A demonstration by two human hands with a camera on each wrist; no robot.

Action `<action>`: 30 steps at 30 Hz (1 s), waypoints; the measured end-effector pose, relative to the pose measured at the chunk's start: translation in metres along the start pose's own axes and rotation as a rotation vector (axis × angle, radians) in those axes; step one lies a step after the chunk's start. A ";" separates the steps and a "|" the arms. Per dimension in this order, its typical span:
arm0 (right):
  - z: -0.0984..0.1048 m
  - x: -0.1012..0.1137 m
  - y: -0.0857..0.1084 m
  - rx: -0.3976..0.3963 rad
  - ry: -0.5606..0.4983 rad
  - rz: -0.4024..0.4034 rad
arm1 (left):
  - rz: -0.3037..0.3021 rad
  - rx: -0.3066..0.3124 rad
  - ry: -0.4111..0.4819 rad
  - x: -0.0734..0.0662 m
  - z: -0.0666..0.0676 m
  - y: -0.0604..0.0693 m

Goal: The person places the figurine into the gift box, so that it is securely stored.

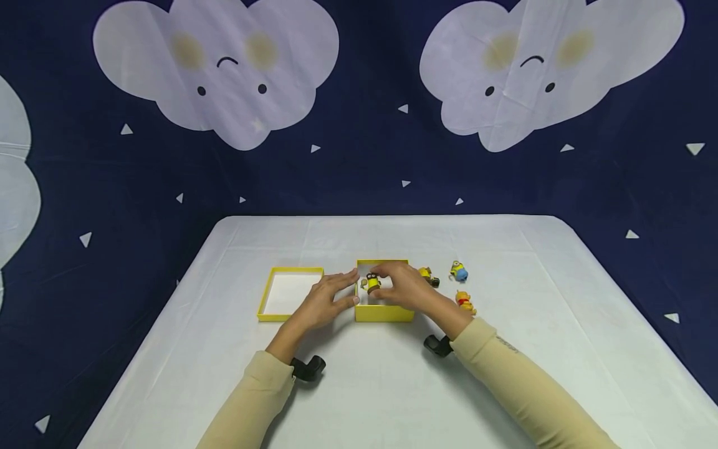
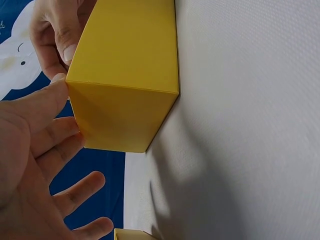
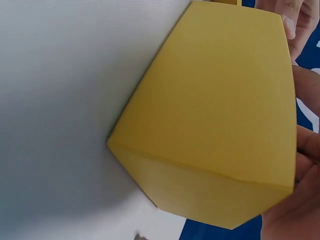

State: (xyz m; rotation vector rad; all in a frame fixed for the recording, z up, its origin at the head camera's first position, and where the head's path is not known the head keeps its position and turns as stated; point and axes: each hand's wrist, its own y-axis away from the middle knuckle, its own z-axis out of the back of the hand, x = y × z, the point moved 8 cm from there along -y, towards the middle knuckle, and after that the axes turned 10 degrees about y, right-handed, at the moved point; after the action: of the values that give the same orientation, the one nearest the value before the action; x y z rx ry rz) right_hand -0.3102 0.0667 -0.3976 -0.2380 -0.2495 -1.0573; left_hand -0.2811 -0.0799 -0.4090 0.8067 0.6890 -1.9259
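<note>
You have one box (image 1: 384, 313) and one lid (image 1: 287, 293) on the tabletop (image 1: 364, 399), the lid apart, left of the box. Count four toys: a goggled toy (image 1: 373, 285) at the box's opening, its depth hard to tell, and three to the right: a yellow toy (image 1: 424, 273) just beside the box, a blue-and-yellow toy (image 1: 460, 273) farther off, and a bear (image 1: 464, 300) nearer you. Your right hand (image 1: 408, 287) reaches over the box, gripping the goggled toy between thumb and fingers. Your left hand (image 1: 326, 302) is unclenched, fingers spread, thumb and fingertips against the box's left side.
</note>
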 end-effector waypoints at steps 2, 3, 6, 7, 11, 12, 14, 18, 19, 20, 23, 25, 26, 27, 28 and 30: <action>-0.002 0.000 -0.001 0.008 -0.011 -0.003 | -0.005 0.005 0.008 0.000 0.000 0.000; -0.003 0.000 -0.001 0.014 -0.019 -0.007 | -0.007 0.006 0.009 -0.001 0.000 0.000; -0.006 0.001 -0.002 0.024 -0.021 0.000 | -0.006 0.013 0.016 0.000 -0.001 0.000; -0.007 0.001 -0.003 0.026 -0.021 0.005 | -0.004 0.015 0.018 0.000 -0.001 0.000; -0.010 0.003 -0.005 0.036 -0.003 0.032 | -0.002 0.018 0.016 0.001 -0.001 0.000; -0.010 0.003 -0.005 0.039 0.002 0.038 | -0.002 0.018 0.017 0.000 -0.001 0.000; -0.011 0.005 -0.006 0.045 0.020 0.049 | -0.003 0.017 0.018 0.000 -0.001 0.000; -0.013 0.006 -0.008 0.063 0.052 0.056 | 0.000 0.013 0.022 -0.001 0.000 0.001; -0.014 0.006 -0.009 0.070 0.060 0.055 | -0.002 0.012 0.023 -0.001 0.000 0.001; -0.015 0.006 -0.009 0.079 0.069 0.054 | -0.001 0.011 0.024 -0.001 0.000 0.001; -0.017 0.007 -0.011 0.103 0.093 0.049 | 0.002 0.011 0.022 -0.001 0.000 0.001; -0.019 0.009 -0.012 0.115 0.118 0.055 | 0.003 0.008 0.021 -0.001 0.000 0.002; -0.019 0.009 -0.013 0.121 0.132 0.059 | 0.005 0.008 0.018 -0.001 0.000 0.002; -0.019 0.010 -0.013 0.125 0.143 0.064 | 0.006 0.008 0.017 0.000 0.000 0.001; -0.020 0.010 -0.014 0.132 0.155 0.067 | 0.009 0.008 0.016 0.000 0.000 0.001; -0.022 0.011 -0.015 0.146 0.171 0.076 | 0.007 0.009 0.015 0.000 -0.001 0.001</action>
State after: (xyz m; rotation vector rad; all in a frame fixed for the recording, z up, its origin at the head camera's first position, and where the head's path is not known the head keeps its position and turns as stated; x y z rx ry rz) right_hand -0.3165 0.0434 -0.4133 -0.0251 -0.1611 -0.9738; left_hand -0.2802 -0.0800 -0.4096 0.8286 0.6862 -1.9197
